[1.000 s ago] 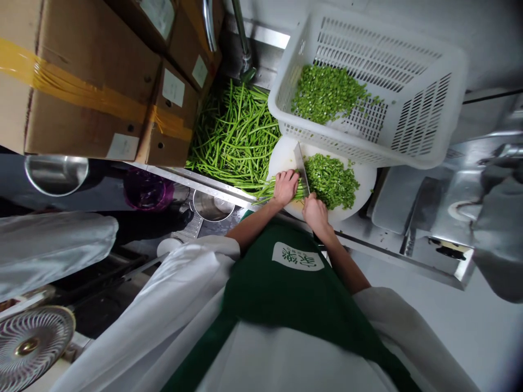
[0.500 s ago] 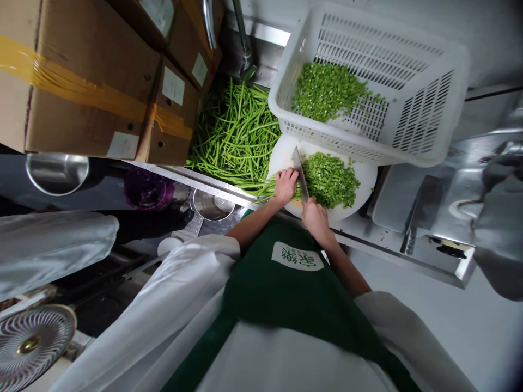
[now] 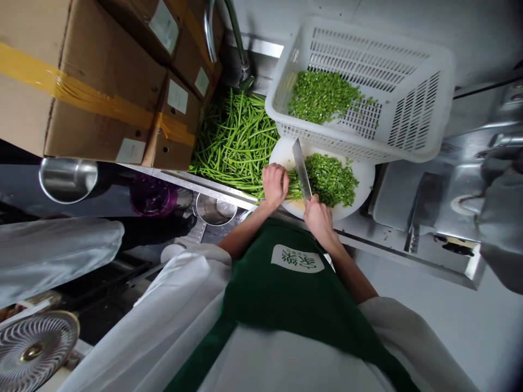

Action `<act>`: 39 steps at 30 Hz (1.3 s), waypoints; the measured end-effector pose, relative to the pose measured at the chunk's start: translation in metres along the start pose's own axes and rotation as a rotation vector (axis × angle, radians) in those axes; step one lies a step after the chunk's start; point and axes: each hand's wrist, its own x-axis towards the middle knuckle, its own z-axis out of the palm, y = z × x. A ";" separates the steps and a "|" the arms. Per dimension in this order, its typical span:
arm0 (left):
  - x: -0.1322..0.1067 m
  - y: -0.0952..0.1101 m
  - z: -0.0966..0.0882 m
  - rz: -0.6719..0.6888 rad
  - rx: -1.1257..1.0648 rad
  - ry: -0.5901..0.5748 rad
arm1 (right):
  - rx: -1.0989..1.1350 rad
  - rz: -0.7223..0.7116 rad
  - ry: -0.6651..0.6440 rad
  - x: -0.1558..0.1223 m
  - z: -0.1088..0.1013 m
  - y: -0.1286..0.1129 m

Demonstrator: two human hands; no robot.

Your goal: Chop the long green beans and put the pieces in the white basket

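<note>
My right hand (image 3: 319, 216) is closed round the handle of a kitchen knife (image 3: 301, 166), whose blade points away from me over the round white cutting board (image 3: 363, 193). To its left, my left hand (image 3: 275, 184) is curled over a bundle of long green stalks (image 3: 294, 188) lying on the board. The stalks' ends stick out between that hand and the blade. Right of the knife lies a heap of chopped green pieces (image 3: 333, 179). A large pile of uncut stalks (image 3: 237, 141) fills the space to the left of the board.
A white plastic basket (image 3: 412, 147) holding chopped pieces stands behind the board. Cardboard boxes (image 3: 106, 98) are stacked at left, near a tap (image 3: 245, 76). A second knife (image 3: 423, 207) lies at right beside a grey tray (image 3: 388, 198). A white sleeve (image 3: 57, 256) shows at far left.
My left hand has shifted left, away from the blade, so more of the stalks show between them. My right hand keeps its hold on the knife. The view has shifted slightly.
</note>
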 end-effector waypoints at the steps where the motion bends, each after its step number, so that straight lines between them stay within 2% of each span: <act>1: -0.002 -0.003 -0.001 -0.007 0.026 -0.021 | -0.002 -0.010 0.010 -0.005 0.001 -0.001; 5: -0.004 -0.009 0.015 0.023 0.065 -0.095 | -0.018 -0.019 -0.006 -0.011 0.009 -0.005; 9: -0.006 -0.015 0.042 0.050 0.029 -0.081 | -0.014 -0.021 -0.031 -0.003 0.014 -0.005; 13: -0.009 -0.020 0.056 0.059 -0.004 -0.062 | 0.014 -0.009 -0.064 0.012 0.018 -0.008; 18: -0.010 -0.023 0.061 0.053 -0.047 -0.043 | 0.043 0.043 -0.061 0.031 0.028 -0.014; 22: -0.011 -0.024 0.062 0.035 -0.070 0.020 | 0.057 0.043 -0.055 0.033 0.030 -0.011; 26: -0.012 -0.025 0.062 0.030 -0.106 0.039 | 0.061 0.027 -0.068 0.030 0.028 -0.009; 33: -0.011 -0.025 0.062 0.038 -0.081 0.007 | 0.026 0.026 -0.058 0.027 0.018 -0.014; 39: -0.010 -0.022 0.060 0.057 0.036 -0.024 | -0.020 0.002 -0.015 0.002 0.008 -0.015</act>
